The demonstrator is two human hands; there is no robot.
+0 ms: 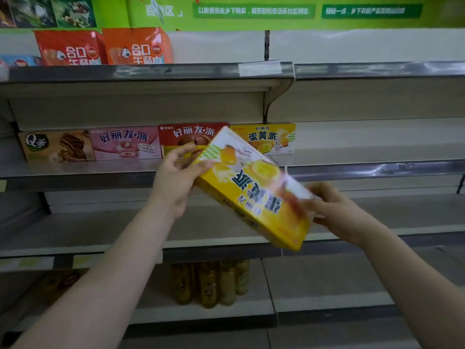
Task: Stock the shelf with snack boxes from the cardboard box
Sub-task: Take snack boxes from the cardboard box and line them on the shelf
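I hold a yellow snack box (254, 190) upside down and tilted in front of the middle shelf (75, 177). My left hand (176, 180) grips its upper left end. My right hand (337, 210) pinches its lower right end. Behind it, a row of boxes stands on the shelf: a brown box (56, 146), a pink box (125, 143), a red box (187, 137) and a matching yellow box (269, 137). The cardboard box is out of view.
Two orange-red packs (105, 47) stand on the top shelf (151, 71) at the left. Several yellowish bottles (211, 283) stand on a lower shelf. The shelf sections to the right hold nothing visible. A green banner (251, 11) runs along the top.
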